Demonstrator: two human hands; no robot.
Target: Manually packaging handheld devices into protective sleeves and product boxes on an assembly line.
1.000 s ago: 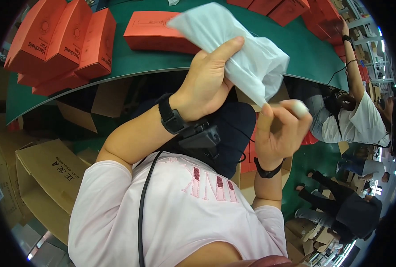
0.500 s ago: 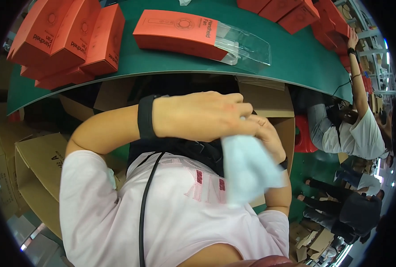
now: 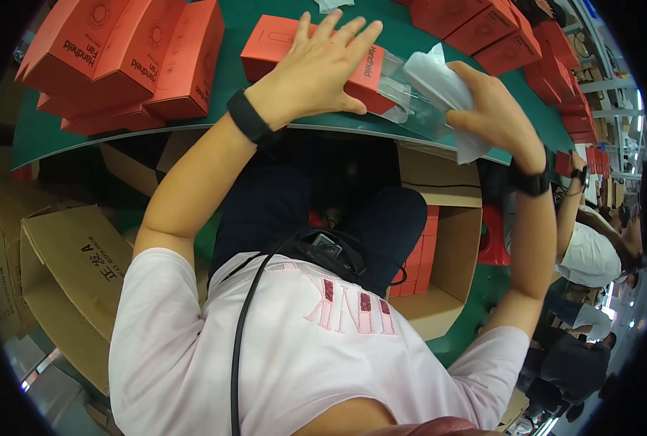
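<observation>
My left hand (image 3: 309,76), fingers spread, reaches over an orange-red carton (image 3: 274,36) lying on the green table; whether it touches the carton I cannot tell. A clear plastic tray (image 3: 418,109) sticks out of that carton's right end. Above the tray, my right hand (image 3: 499,109) is closed around a pale, long bundle in thin soft wrapping (image 3: 440,78), its loose ends poking out at top and bottom. What lies inside the wrapping is hidden.
Stacked orange-red cartons (image 3: 138,51) stand at the table's left, and more cartons (image 3: 483,33) at the far right. Open brown cardboard boxes (image 3: 69,269) flank my legs; the right one (image 3: 458,269) holds orange-red cartons. A co-worker (image 3: 592,240) sits at the right.
Both hands have moved from close together before my chest up over the table and apart. My left hand has opened; the pale bundle has gone up and right in my right hand.
</observation>
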